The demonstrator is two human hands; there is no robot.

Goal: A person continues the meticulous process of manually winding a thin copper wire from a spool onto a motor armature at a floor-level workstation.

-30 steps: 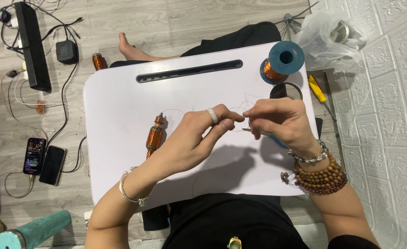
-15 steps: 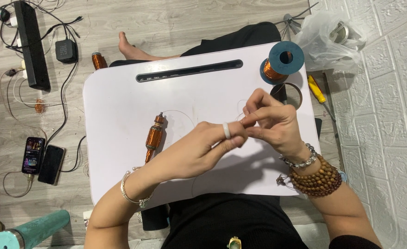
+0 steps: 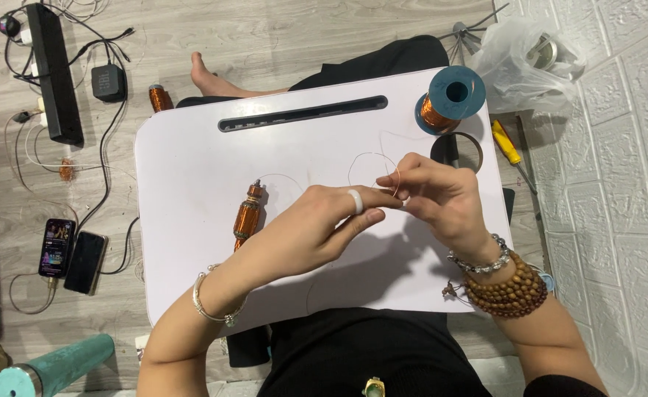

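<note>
While both hands meet above the white tabletop, the left hand and right hand pinch one thin copper wire between pressed fingertips, its loop curling up just beyond them. One wound armature lies on the tabletop left of the hands. One blue spool of copper wire stands at the far right corner. On the grey wooden floor: two phones, one power strip, one yellow screwdriver. White brick wall to the right.
</note>
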